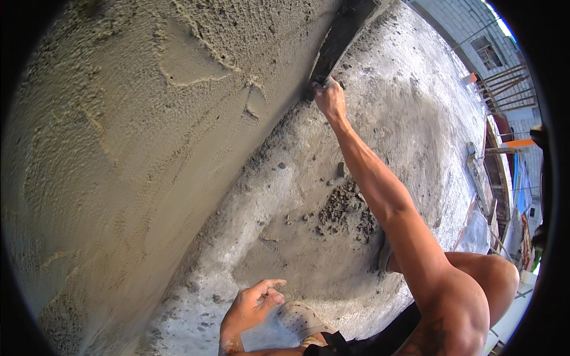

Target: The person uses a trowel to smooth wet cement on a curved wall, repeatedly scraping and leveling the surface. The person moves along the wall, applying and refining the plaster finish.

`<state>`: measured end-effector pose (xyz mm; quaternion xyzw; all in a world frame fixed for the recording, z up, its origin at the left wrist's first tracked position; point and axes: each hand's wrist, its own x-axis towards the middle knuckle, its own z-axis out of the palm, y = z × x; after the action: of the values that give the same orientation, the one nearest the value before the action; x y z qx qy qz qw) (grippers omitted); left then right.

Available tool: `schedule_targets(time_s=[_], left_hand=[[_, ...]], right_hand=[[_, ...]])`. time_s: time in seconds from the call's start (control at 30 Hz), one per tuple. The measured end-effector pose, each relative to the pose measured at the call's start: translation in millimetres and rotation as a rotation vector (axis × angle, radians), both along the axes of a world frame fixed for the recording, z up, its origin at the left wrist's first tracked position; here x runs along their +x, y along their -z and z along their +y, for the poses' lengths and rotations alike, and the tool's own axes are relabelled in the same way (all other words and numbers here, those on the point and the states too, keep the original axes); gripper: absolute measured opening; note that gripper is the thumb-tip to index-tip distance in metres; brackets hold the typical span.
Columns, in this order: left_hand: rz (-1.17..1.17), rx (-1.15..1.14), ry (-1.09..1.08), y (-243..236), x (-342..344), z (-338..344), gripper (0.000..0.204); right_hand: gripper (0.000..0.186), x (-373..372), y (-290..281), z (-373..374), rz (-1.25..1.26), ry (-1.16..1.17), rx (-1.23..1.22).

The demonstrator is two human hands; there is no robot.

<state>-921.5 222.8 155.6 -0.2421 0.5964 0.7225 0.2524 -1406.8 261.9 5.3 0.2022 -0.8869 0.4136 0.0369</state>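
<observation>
My right hand (331, 99), at the end of my outstretched arm, is closed round the near end of a long, dark, flat straightedge (345, 41). That straightedge runs away from me along the foot of a wall (136, 154) coated in wet grey-brown mortar. How my fingers wrap round its end is partly hidden. Low in the picture, my left hand (252, 305) is held in the air near my shoe, thumb and forefinger apart, the other fingers loosely bent, nothing in it. The mortar is smooth in its lower band and rough higher up, with a raised patch (193, 56).
Mortar crumbs (347, 210) lie heaped on the concrete floor (409, 113) under my right arm. A light perforated clog (301, 317) is on my foot near the wall. Planks (481, 172), stacked poles (507, 89) and a block building (475, 29) stand along the right.
</observation>
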Motion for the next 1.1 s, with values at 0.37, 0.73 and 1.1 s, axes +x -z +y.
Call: schedule_targets(time_s=[0.37,0.73,1.1], left_hand=[[0.103,-0.012,0.030,-2,9,-7,0.039],[0.156,-0.107,0.020,-13,12,-6,0.041],[0.170,-0.252,-0.030,-28,17,-9,0.039]], right_hand=[[0.013,124,-4,-20,-0.080,-0.090,-0.021],[0.014,200,-5,-36,-0.169,-0.138,-0.066],[0.024,333,-19,-39,-0.380,-0.425,-0.150]])
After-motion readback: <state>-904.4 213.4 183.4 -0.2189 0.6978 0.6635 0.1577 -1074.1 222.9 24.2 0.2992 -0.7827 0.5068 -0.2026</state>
